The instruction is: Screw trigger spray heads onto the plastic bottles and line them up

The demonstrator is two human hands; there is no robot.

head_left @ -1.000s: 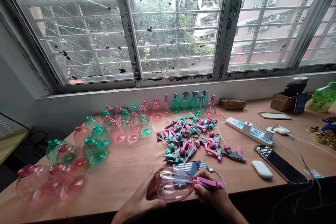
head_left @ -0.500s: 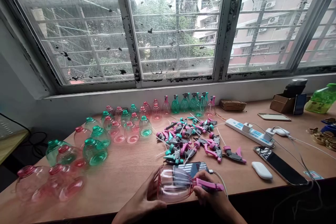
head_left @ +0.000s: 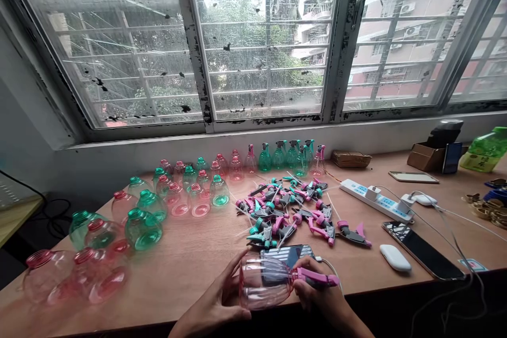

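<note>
A clear pink bottle (head_left: 263, 282) lies on its side at the near edge of the wooden table (head_left: 198, 253). My left hand (head_left: 217, 301) cups its base. My right hand (head_left: 317, 296) grips the pink spray head (head_left: 315, 276) at the bottle's neck. Just behind the bottle a phone (head_left: 291, 252) with a white cable rests on the table. Beyond it lies a heap of loose pink and teal spray heads (head_left: 293, 211).
Several capless pink and green bottles (head_left: 150, 206) stand at the left and middle. A row of bottles with spray heads (head_left: 291, 154) lines the window sill. To the right are a power strip (head_left: 376, 199), a black phone (head_left: 423, 248), a white case (head_left: 395, 256) and a cardboard box (head_left: 430, 153).
The bottle has tilted slightly in my hands and my left fingers have shifted on its base. Nothing else on the table moved.
</note>
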